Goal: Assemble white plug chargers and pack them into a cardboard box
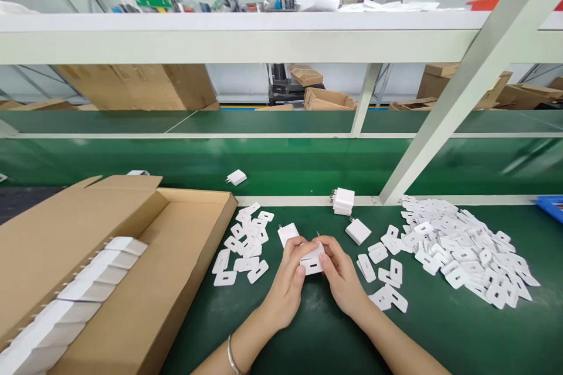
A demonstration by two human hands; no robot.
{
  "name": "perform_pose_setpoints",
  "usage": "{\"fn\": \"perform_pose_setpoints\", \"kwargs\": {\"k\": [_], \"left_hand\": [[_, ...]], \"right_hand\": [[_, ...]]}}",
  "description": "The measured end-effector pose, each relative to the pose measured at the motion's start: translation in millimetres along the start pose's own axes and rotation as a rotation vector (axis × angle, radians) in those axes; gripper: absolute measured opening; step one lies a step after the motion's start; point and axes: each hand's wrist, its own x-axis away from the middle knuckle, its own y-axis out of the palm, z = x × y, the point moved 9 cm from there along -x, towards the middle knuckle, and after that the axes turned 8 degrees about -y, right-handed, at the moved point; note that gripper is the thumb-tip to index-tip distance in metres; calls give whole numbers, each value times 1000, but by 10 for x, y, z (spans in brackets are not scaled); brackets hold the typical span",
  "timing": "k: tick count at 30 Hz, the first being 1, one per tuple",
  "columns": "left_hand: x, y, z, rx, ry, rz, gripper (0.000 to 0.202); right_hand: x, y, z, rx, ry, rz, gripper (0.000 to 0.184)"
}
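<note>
Over the green table, my left hand (288,281) and my right hand (341,272) grip one white plug-in charger (313,263) between their fingers. Its end face with a dark port slot points toward me. Behind my left fingers lies another white charger (288,233). Beyond my right hand rests a third charger (358,231), and farther back some chargers (343,201) sit close together. Loose white slotted end plates (250,240) are scattered left of my hands. More such plates (387,275) lie to the right of my right hand.
At left stands an open cardboard box (176,281) with a row of white chargers (79,299) inside. A large heap of slotted plates (466,246) covers the right side. A lone charger (236,177) lies on the green strip behind. A slanting white post (440,123) and shelf (220,44) stand ahead.
</note>
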Motion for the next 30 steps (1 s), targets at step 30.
{"fn": "perform_pose_setpoints", "kwargs": {"k": [30], "left_hand": [[-8,-41,126,7,199,29,24]], "right_hand": [[-1,35,-54,8,-108,-75,48]]}}
